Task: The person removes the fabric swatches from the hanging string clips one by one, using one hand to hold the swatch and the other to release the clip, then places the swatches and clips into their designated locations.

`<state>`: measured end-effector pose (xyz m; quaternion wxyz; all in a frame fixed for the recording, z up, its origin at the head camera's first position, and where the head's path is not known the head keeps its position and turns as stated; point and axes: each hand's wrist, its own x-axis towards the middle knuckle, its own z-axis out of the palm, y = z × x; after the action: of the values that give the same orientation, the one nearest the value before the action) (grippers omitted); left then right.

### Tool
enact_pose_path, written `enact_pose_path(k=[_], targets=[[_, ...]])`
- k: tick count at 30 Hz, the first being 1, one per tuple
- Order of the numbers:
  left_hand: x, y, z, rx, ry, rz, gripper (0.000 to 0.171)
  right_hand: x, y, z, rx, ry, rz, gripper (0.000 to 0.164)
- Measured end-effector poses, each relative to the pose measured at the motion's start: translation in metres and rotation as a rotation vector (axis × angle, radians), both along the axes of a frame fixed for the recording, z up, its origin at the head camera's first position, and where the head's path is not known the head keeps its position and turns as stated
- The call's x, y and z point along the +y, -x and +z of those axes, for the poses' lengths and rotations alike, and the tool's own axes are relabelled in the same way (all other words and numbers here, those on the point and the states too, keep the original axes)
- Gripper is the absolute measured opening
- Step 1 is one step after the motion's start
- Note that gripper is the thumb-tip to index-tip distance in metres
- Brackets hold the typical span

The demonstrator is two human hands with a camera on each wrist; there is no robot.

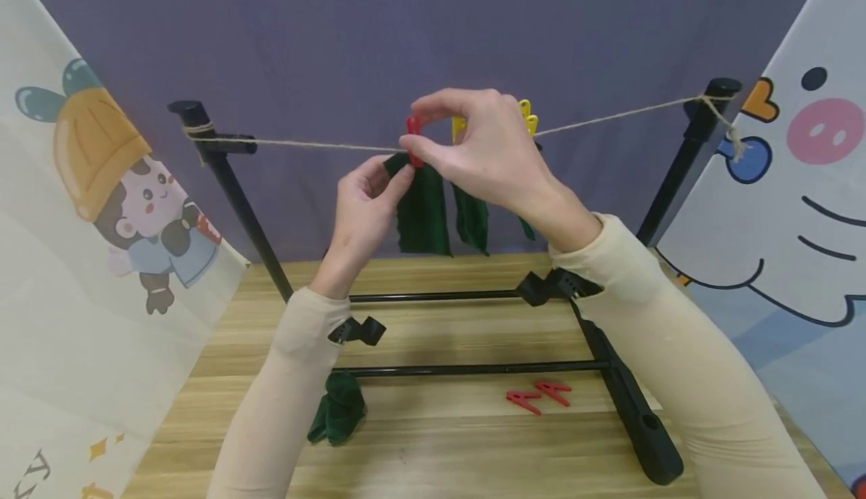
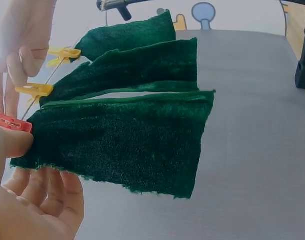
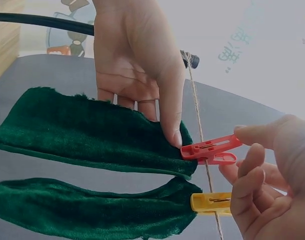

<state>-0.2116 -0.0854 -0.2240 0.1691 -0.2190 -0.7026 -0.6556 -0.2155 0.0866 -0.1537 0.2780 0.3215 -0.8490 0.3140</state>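
Observation:
A green velvety cloth (image 1: 422, 217) hangs at the twine line (image 1: 304, 144), its upper edge pinched between the thumb and fingers of my left hand (image 1: 361, 217). At that edge sits a red clothespin (image 3: 207, 148), its jaws over the cloth and twine. My right hand (image 1: 497, 149) holds the clothespin's handle ends between thumb and finger. Farther along the line, a second green cloth (image 2: 137, 67) hangs by a yellow clothespin (image 2: 36, 90). Behind it, a third green cloth (image 2: 132, 36) hangs by another yellow clothespin (image 2: 65, 53).
A black rack has a left post (image 1: 243, 206) and a right post (image 1: 676, 161) carrying the twine, with a crossbar (image 1: 467, 370) low down. Two red clothespins (image 1: 537, 395) and a crumpled green cloth (image 1: 338, 409) lie on the wooden table (image 1: 433, 461). Printed panels flank both sides.

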Motion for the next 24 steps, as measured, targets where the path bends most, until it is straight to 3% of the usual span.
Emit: enact_pose_path(k=[4, 15, 19, 24], targets=[[0.000, -0.001, 0.000, -0.003, 0.008, 0.005, 0.025, -0.001, -0.004, 0.001, -0.010, -0.006, 0.004, 0.035], [0.001, -0.001, 0.000, -0.012, -0.006, 0.009, 0.021, -0.006, -0.036, 0.016, -0.055, 0.014, 0.002, 0.028], [0.001, -0.001, 0.000, -0.003, -0.010, 0.007, 0.021, -0.005, -0.031, 0.012, -0.056, 0.014, -0.003, 0.027], [0.002, 0.000, -0.001, 0.003, -0.013, 0.006, 0.022, 0.000, -0.011, 0.001, -0.007, 0.011, -0.021, 0.027]])
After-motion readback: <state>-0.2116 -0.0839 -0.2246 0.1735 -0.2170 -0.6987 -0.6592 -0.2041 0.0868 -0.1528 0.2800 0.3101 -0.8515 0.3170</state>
